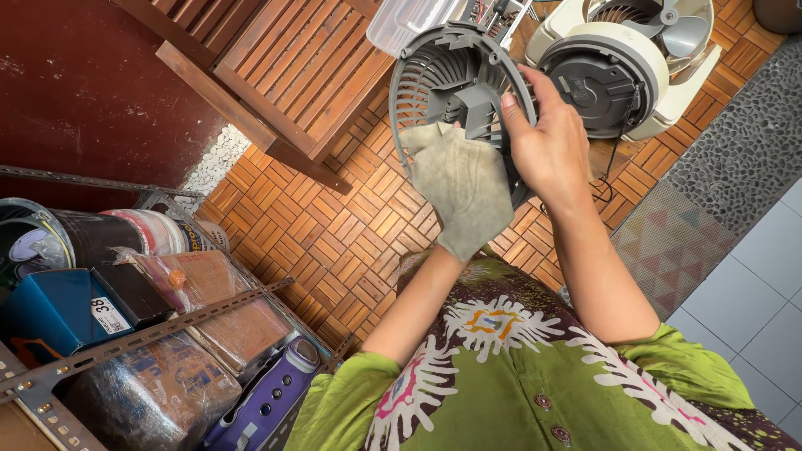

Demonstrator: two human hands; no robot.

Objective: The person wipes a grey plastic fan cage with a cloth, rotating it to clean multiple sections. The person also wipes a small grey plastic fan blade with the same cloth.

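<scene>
A round grey fan grille (pixel 443 79) with curved slats is held up in front of me. My right hand (pixel 547 142) grips its right rim, thumb on the front. My left hand (pixel 455 188) is wrapped in a dusty grey-green cloth (pixel 464 179) and presses it against the lower middle of the grille. Behind the grille, on the floor, lies the cream fan body (pixel 622 71) with its grey motor housing and blade showing.
A wooden slatted table (pixel 284 67) stands at the upper left over wooden floor tiles (pixel 334 242). A metal shelf (pixel 125 334) at the lower left holds paint tins, boxes and wrapped bundles. A clear plastic container (pixel 409 21) sits at the top. Pebble strip and grey tiles lie right.
</scene>
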